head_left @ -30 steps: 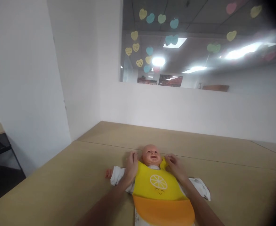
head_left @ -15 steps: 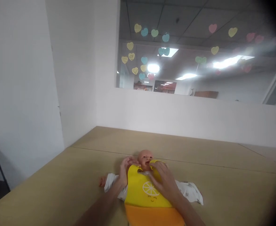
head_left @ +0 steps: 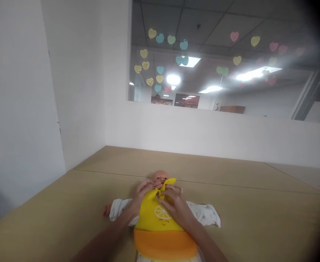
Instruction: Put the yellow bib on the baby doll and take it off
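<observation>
A baby doll in a white patterned outfit lies on its back on the tan table. A yellow bib with a lemon print and an orange pocket covers its chest. My left hand pinches the bib's left neck strap just under the doll's chin. My right hand lies over the upper bib, fingers closed on the other strap end. The two strap ends meet in front of the doll's face, hiding its lower half.
A white wall with a window of paper hearts rises behind the table. The table's left edge drops off near a white wall. Bare tabletop stretches to the right.
Both hands came from either side of the doll's head to the front of its neck, drawing the bib's strap ends together over the chin. The camera shifted right.
</observation>
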Demonstrator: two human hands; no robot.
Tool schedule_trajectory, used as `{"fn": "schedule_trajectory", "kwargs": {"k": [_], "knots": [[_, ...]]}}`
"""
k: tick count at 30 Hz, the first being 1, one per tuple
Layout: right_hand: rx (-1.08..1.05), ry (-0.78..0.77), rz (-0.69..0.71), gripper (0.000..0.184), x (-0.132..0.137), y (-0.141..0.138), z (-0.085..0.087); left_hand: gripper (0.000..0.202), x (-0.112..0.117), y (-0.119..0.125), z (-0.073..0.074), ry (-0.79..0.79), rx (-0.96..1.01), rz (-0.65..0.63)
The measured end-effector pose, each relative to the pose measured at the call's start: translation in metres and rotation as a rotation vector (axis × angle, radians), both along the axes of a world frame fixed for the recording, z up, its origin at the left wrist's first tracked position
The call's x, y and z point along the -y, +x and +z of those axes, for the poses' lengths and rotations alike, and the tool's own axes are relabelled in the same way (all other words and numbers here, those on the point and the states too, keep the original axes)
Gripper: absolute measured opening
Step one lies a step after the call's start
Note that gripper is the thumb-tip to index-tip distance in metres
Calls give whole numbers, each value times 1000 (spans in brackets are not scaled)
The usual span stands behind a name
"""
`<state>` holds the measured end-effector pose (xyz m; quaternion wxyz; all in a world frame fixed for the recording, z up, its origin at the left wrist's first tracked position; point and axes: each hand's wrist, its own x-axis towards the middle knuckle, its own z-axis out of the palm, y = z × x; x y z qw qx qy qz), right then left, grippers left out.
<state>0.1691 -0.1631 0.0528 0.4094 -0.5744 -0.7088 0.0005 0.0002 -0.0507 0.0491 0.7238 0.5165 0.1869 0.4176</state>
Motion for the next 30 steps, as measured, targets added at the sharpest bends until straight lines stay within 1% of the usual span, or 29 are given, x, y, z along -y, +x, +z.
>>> {"fn": "schedule_trajectory", "kwargs": {"k": [3,6,9,12,14,17,20,22,25,27,29,30], "knots": [[-110,15,-22,8,-5,3,-2,42,1,5,-3,89,-7,-37],[-83,78,-17,5,-8,4,-3,43,-2,8,-7,147,-41,-43],[-26,165,-20,7,-7,5,-1,42,-4,8,-10,179,-69,-8],[-19,246,-41,8,-4,7,3,37,-3,5,-11,197,-66,38],[-42,294,-59,8,-2,9,5,35,-3,3,-11,161,-54,83],[-137,356,-63,9,0,12,8,37,-7,2,-12,123,-64,161],[-301,437,-92,16,1,18,10,45,-17,3,-16,189,-124,218],[-435,471,-153,23,0,26,9,49,-23,5,-20,235,-161,232],[-723,488,-249,34,6,41,10,50,-28,8,-28,244,-176,217],[-957,509,-315,41,18,54,15,53,-28,11,-32,234,-183,194],[-1143,566,-386,47,40,67,26,57,-27,13,-34,242,-197,193],[-1201,607,-417,49,54,75,34,58,-26,14,-34,252,-210,199]]}}
